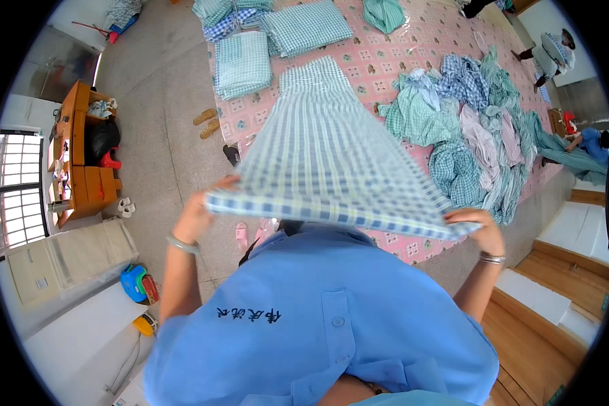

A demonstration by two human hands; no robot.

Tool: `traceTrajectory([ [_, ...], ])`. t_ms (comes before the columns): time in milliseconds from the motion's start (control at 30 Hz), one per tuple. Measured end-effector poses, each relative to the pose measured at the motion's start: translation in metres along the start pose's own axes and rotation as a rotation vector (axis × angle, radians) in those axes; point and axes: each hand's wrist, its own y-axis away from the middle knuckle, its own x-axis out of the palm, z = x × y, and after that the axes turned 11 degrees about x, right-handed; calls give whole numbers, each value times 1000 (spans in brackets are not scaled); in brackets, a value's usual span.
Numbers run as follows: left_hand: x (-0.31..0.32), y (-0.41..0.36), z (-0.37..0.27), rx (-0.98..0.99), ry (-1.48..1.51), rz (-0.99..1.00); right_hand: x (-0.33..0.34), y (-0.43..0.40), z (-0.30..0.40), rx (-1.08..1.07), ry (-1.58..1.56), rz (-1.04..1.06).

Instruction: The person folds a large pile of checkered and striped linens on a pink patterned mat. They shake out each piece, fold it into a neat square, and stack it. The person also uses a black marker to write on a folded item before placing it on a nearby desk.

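Observation:
A checked cloth in pale green, white and blue stretches out in front of me. Its near edge, with a blue and white checked band, is pulled taut between my two hands. My left hand, with a bangle at the wrist, grips the left corner of that edge. The right corner is pinched in my right hand, which wears several thin bangles. From there the cloth narrows away to its far end, which lies on the pink patterned floor sheet. Motion blurs part of the fabric.
Folded checked cloths and a larger folded stack sit beyond the far left end. A heap of loose checked fabric covers the right side. Tan slippers lie by the sheet. A person handles green cloth at far right.

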Motion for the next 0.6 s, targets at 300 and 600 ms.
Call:
traceTrajectory([
  [300,86,101,216,-687,-302,232,107,-86,-238,311,331,281],
  [600,50,75,326,-891,288,-143,126,-209,-290,465,114,216],
])
